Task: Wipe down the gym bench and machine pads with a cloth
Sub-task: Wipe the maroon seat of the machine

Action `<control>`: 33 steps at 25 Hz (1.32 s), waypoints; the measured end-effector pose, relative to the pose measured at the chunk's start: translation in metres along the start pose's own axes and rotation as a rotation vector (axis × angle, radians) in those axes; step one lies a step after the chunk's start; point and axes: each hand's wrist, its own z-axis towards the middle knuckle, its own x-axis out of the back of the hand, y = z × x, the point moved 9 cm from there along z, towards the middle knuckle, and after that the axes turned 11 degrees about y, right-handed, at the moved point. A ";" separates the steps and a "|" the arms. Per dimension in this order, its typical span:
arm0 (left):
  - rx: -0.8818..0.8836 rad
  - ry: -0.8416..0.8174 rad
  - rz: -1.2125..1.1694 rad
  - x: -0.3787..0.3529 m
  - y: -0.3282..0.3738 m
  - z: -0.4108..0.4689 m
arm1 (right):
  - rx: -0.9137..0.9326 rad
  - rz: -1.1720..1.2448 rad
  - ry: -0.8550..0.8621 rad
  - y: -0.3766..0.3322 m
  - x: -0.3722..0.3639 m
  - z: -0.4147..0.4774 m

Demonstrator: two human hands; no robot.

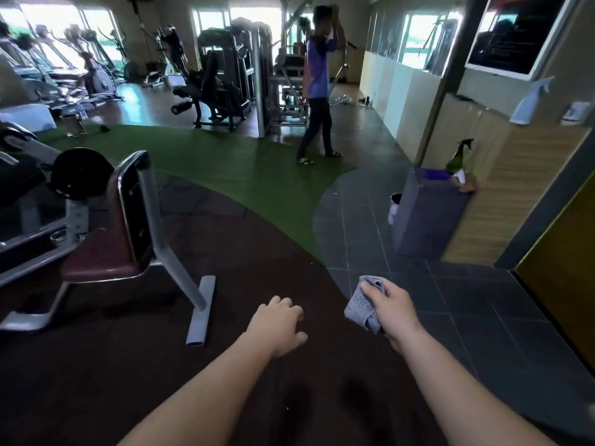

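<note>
My right hand holds a folded grey cloth out over the floor at lower right. My left hand hangs beside it with fingers loosely curled and nothing in it. A gym bench stands at the left, with a dark red seat pad and an upright black back pad on a grey metal frame. Both hands are well apart from the bench, to its right. More padded machines stand at the far middle of the room.
A person in a purple shirt stands on the green mat ahead. A grey bin with a spray bottle on it stands by the wooden counter at right. Another spray bottle sits on that counter. Weight plates hang at the left.
</note>
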 end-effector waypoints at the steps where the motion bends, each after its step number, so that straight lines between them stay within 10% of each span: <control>1: 0.014 0.002 -0.006 0.004 -0.011 0.035 | 0.001 -0.005 -0.012 -0.009 -0.015 0.034; 20: 0.049 0.010 -0.003 0.055 -0.334 0.645 | -0.007 -0.072 -0.024 -0.135 -0.395 0.605; 33: 0.548 0.143 -0.081 0.089 -0.657 0.884 | 0.229 -0.295 -0.525 -0.242 -0.824 0.883</control>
